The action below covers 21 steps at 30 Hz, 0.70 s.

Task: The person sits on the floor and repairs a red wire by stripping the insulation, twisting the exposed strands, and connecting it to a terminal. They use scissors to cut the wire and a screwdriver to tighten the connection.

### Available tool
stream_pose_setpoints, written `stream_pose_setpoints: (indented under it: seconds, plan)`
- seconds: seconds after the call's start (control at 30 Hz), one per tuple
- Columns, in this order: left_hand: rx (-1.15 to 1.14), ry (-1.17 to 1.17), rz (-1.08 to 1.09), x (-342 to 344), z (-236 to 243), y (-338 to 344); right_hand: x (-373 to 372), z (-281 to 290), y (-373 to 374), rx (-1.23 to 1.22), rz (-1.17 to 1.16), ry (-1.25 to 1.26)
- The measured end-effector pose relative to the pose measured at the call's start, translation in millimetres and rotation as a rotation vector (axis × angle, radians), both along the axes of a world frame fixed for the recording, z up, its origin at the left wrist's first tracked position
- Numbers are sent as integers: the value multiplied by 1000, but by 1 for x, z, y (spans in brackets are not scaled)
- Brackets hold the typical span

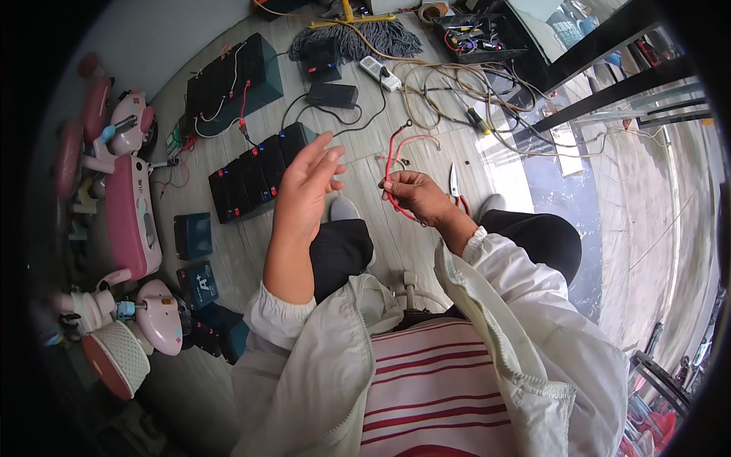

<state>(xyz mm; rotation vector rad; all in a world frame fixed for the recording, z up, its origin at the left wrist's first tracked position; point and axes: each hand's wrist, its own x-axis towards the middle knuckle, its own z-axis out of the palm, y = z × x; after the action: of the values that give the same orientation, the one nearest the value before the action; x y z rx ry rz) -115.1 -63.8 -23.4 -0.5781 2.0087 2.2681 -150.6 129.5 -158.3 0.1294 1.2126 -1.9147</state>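
Pinched in my right hand (417, 196) is a short red wire (392, 156) with a dark ring terminal at its upper end. A paler red lead (426, 138) curves beside it; I cannot tell whether it is held too. My left hand (306, 186) is raised with nothing in it, its fingers stretched apart. It hovers beside a row of black batteries (259, 169) with red and blue terminals. On the floor by my right wrist lie scissors (455, 186) with red handles.
Behind the row stands a larger battery pack (234, 80), near a black power adapter (333, 95) and a white meter (379, 72). Cables (457, 84) coil toward a black toolbox (483, 38). A mop (358, 38) lies at the back; a pink children's bike (133, 217) stands left.
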Motion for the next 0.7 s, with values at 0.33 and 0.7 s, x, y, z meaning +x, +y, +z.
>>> stream_pose_setpoints:
  seconds: [0.33,0.7]
  plan:
    - [-262,-178,-660,65,-4,18,159,60,25,-196,281,-56]
    - [-329,-14,-429,80,-12,16,176,56,57,-111,315,-27]
